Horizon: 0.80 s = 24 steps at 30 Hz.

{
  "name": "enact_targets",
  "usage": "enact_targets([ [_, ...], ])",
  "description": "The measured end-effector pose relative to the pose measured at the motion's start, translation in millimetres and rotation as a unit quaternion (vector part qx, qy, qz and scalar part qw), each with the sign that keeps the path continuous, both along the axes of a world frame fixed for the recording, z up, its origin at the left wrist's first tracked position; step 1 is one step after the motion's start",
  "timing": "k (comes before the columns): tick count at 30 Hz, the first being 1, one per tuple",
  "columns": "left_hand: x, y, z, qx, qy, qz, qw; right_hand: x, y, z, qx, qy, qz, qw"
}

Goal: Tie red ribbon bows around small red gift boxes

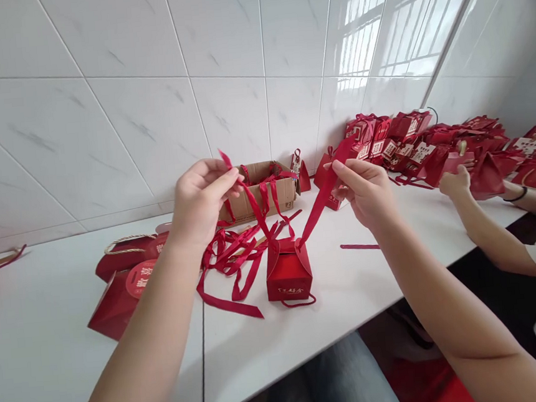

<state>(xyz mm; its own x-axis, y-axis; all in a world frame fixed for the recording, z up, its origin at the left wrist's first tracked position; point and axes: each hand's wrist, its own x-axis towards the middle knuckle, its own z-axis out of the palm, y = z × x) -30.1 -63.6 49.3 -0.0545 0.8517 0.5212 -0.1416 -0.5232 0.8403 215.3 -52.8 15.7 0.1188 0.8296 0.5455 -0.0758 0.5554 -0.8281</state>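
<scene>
A small red gift box point(289, 274) with pale lettering stands upright on the white table. Red ribbon point(319, 208) comes out of its top on both sides, and a thin red cord lies at its base. My left hand point(206, 197) pinches one ribbon end above and left of the box. Above and right of it, my right hand point(364, 186) holds the other end between thumb and fingers. Both ribbon lengths slant up from the box in a V. Loose red ribbons point(226, 261) lie tangled left of the box.
Behind is an open cardboard box point(272, 197) with ribbons over its rim. Red boxes and bags point(125, 288) lie at left, partly behind my left forearm. Many red boxes point(413, 144) are piled at back right, where another person's hands point(456, 181) are among them. A tiled wall stands behind.
</scene>
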Motion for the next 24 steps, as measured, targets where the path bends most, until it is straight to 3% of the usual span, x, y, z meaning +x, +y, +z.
enact_targets([
  [5, 11, 12, 7.0, 0.007, 0.077, -0.034, 0.996, -20, 5, 19.3, 0.019, -0.004, 0.074, 0.997],
  [11, 20, 18, 10.0, 0.03, 0.056, -0.085, 0.994, -33, 5, 33.2, 0.019, -0.031, 0.074, 0.997],
  [24, 31, 13, 15.3, 0.052, 0.0, -0.054, 0.997, -28, 4, 19.3, 0.014, -0.016, 0.046, 0.999],
])
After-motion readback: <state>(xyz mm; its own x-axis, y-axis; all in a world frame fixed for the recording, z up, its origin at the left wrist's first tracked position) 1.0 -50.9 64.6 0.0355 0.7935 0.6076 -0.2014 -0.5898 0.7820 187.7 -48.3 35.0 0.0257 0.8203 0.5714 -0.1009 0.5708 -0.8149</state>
